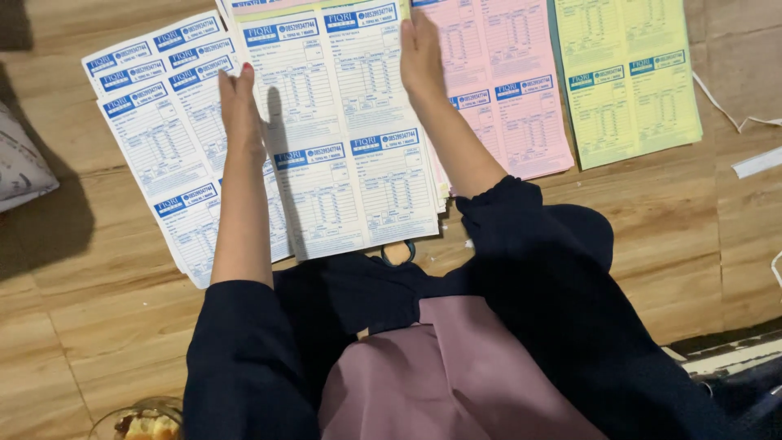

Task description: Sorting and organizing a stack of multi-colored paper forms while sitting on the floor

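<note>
A white sheet of printed forms with blue headers (342,138) lies on a stack in front of me on the wooden floor. My left hand (239,110) rests flat at its left edge, fingers together. My right hand (421,57) presses flat on the sheet's upper right edge. Left of it lies another white stack of the same forms (155,138), skewed. A pink stack (509,90) sits under my right forearm's side, and a yellow stack (631,77) lies further right.
A patterned cushion (20,167) sits at the left edge. A glass bowl with food (142,420) stands at the bottom left. White paper strips (753,159) lie at the right. Scissor handles (397,254) peek out below the middle stack. My dark sleeves and mauve cloth fill the bottom.
</note>
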